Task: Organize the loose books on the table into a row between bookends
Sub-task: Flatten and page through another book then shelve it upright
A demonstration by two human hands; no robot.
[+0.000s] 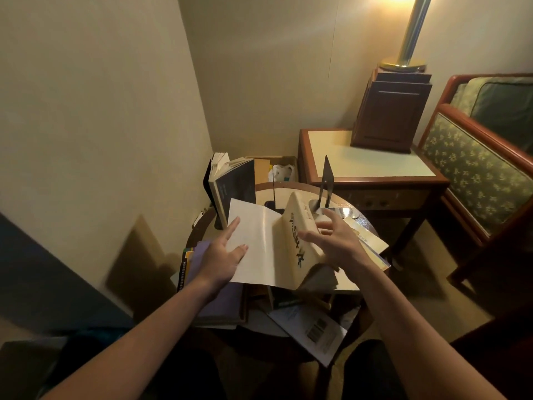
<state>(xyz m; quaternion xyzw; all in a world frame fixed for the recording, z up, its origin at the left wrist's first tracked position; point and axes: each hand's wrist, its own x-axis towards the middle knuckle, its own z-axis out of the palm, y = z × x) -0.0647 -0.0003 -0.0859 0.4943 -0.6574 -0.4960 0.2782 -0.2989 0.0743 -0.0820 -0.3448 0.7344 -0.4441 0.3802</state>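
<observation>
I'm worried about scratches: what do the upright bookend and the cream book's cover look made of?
The bookend looks like thin sheet metal, dark, its bent foot shiny. The cream book has a soft card or paper cover, slightly glossy: it flexes open with a sheen.

A cream book (271, 246) sits open like a tent on the round desk (288, 184). The left hand (223, 252) lies flat on its left cover. The right hand (334, 241) is at its right side, fingers spread. A dark book (233, 186) stands far left. A metal bookend (326, 183) stands far right.
</observation>
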